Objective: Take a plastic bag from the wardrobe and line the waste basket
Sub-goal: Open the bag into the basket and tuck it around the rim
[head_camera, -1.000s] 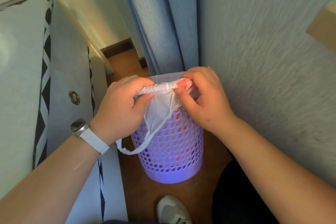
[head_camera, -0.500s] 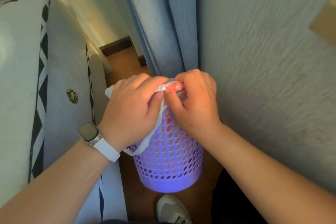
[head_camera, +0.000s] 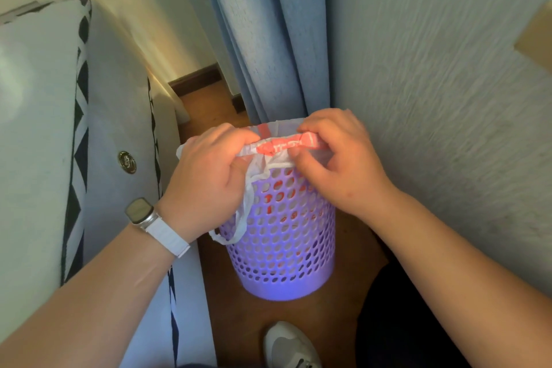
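Note:
A purple perforated waste basket [head_camera: 286,251] stands on the wooden floor between a bed and the wall. A thin white plastic bag [head_camera: 280,148] with red print lies bunched over the near rim of the basket. My left hand [head_camera: 209,182] grips the bag's left part, and one bag handle loop [head_camera: 242,218] hangs down below it outside the basket. My right hand [head_camera: 334,164] pinches the bag's right part at the rim. More of the bag shows behind the hands at the far rim. Red print shows through the basket's holes.
A grey mattress [head_camera: 53,140] with black-and-white trim fills the left side. Blue curtains [head_camera: 268,33] hang behind the basket, and a textured wall [head_camera: 433,84] runs along the right. My white shoe [head_camera: 289,343] rests on the floor just in front of the basket.
My hands came close together half a second ago and have now moved apart along the rim, stretching the bag's printed edge between them.

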`<action>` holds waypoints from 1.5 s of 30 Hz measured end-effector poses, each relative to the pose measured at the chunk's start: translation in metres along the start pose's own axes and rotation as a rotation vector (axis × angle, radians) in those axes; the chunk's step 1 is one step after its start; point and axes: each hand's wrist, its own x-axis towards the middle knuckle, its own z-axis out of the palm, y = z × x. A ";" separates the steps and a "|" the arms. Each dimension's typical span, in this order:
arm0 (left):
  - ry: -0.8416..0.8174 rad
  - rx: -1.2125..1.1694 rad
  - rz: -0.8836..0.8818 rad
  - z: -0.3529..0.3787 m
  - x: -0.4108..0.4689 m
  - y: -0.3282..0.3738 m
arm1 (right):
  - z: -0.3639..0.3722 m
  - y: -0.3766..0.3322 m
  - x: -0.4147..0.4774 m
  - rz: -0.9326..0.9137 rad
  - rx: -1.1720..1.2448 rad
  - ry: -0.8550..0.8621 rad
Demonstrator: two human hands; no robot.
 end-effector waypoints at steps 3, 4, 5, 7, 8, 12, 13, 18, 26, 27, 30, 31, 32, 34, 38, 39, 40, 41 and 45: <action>0.010 -0.128 -0.044 -0.002 0.000 0.008 | 0.001 -0.002 -0.002 0.018 0.006 0.048; 0.000 -0.176 -0.068 -0.004 -0.001 0.012 | 0.001 -0.004 -0.002 0.015 -0.002 0.067; -0.014 -0.206 -0.086 -0.005 -0.002 0.016 | 0.001 -0.006 -0.003 0.012 -0.019 0.088; -0.029 -0.189 -0.081 -0.008 -0.004 0.022 | 0.004 -0.011 -0.005 0.008 -0.069 0.123; -0.027 -0.155 -0.060 -0.008 -0.004 0.024 | 0.006 -0.014 -0.005 0.009 -0.096 0.138; -0.003 -0.094 0.006 -0.002 -0.003 0.030 | 0.013 -0.026 -0.007 0.004 -0.162 0.162; 0.003 -0.080 0.019 -0.001 -0.002 0.029 | 0.015 -0.027 -0.008 0.004 -0.166 0.159; -0.026 0.052 0.046 0.000 -0.002 0.016 | 0.016 -0.030 -0.009 0.016 -0.089 0.069; -0.010 0.060 0.043 -0.002 -0.001 0.007 | -0.001 -0.004 -0.003 -0.059 0.030 -0.048; -0.001 0.051 0.045 -0.002 -0.002 0.007 | -0.003 -0.001 -0.003 -0.054 0.043 -0.049; 0.029 0.009 0.048 -0.002 -0.003 0.006 | -0.005 0.003 -0.002 -0.055 0.075 -0.035; 0.038 -0.008 0.050 -0.002 -0.003 0.006 | -0.005 0.004 -0.001 -0.053 0.084 -0.021; 0.044 -0.022 0.053 -0.001 -0.003 0.006 | -0.004 0.004 -0.001 -0.049 0.089 -0.001; 0.050 -0.044 0.060 -0.001 -0.003 0.008 | -0.004 0.003 -0.002 -0.044 0.077 0.047; 0.076 -0.067 0.085 -0.006 -0.004 0.015 | -0.002 -0.003 -0.004 -0.045 0.007 0.121; 0.096 -0.049 0.092 -0.007 -0.004 0.018 | -0.001 -0.005 -0.004 -0.045 -0.009 0.130; 0.116 -0.026 0.094 -0.006 -0.004 0.021 | 0.000 -0.008 -0.004 -0.046 -0.027 0.135; 0.130 0.006 0.091 -0.005 -0.004 0.024 | 0.002 -0.011 -0.003 -0.050 -0.046 0.138; 0.114 0.121 0.042 0.002 -0.002 0.031 | 0.008 -0.023 -0.005 -0.044 -0.085 0.154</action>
